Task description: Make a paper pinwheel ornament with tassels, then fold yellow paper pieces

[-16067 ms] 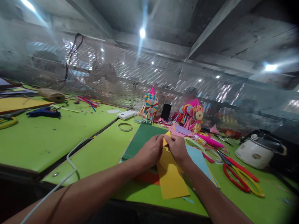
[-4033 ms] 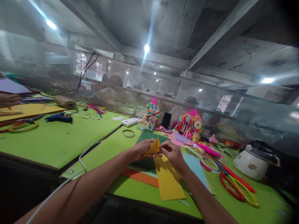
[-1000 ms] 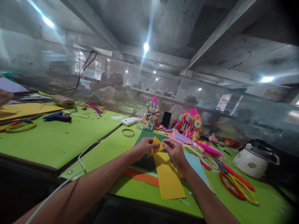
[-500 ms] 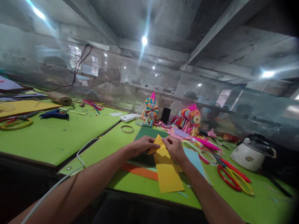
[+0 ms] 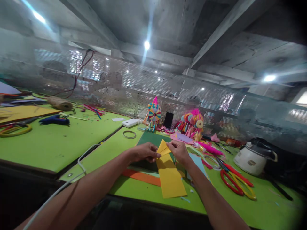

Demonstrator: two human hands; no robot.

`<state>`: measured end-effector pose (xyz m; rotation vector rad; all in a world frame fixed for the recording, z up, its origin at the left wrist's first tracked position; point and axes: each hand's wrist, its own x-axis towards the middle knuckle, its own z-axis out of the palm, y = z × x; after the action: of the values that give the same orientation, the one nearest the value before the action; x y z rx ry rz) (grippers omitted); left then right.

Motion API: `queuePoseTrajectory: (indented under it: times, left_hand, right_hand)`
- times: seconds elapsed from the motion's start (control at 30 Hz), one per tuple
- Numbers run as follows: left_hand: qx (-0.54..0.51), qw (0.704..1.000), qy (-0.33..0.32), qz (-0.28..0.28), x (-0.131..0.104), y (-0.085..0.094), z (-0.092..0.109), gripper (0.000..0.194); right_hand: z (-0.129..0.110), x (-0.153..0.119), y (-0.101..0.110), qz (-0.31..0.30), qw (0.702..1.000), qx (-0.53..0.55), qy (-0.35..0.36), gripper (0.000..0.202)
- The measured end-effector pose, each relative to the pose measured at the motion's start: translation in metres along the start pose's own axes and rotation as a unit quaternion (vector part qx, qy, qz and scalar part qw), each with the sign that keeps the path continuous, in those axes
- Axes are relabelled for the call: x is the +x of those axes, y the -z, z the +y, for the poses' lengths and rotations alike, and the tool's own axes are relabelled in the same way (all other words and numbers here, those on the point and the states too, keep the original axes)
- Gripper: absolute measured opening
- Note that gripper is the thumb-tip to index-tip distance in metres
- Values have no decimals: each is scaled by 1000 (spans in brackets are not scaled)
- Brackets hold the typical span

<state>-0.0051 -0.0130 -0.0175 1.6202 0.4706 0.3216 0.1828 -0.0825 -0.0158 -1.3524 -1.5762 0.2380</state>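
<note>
A long yellow paper strip (image 5: pixel 170 175) lies over a dark green sheet (image 5: pixel 150 138) and an orange strip (image 5: pixel 141 177), its far end folded to a point. My left hand (image 5: pixel 146 152) pinches the left edge of the folded part with thumb and fingers. At the fold's right side, my right hand (image 5: pixel 177 150) grips the paper close to the tip. The strip's near end rests on the green table (image 5: pixel 134 190).
Red and yellow scissors (image 5: pixel 237 182) and a white pot (image 5: pixel 251 158) are at the right. Paper ornaments (image 5: pixel 154 113) and a phone (image 5: pixel 168 120) stand behind. A white cable (image 5: pixel 80 164), blue glue gun (image 5: pixel 54 120) and twine spool (image 5: pixel 59 103) are left.
My left hand has shifted slightly down and left along the fold, whose left flap is now narrower. My right hand stays near the tip. The view has moved slightly.
</note>
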Motion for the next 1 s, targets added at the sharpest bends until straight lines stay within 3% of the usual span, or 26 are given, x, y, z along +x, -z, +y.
queuePoseTrajectory:
  times: [0.27,0.43,0.73,1.0]
  left_hand:
    - [87,996,5,7,-2,-2,4,44]
    - [127,991,-31,19,-2,0,4,45]
    - [7,987,-84,133,9,4,1,26]
    - [-160,957,-127,207,14,6,1,23]
  right_hand:
    - [-4,0,0,5,1000,10,-14,34]
    - [0,1,1,4,999,42,-32,34]
    - [12,0,-10,49,976,165,-131,40]
    - [0,-5,-22,-2,952,255,-170,36]
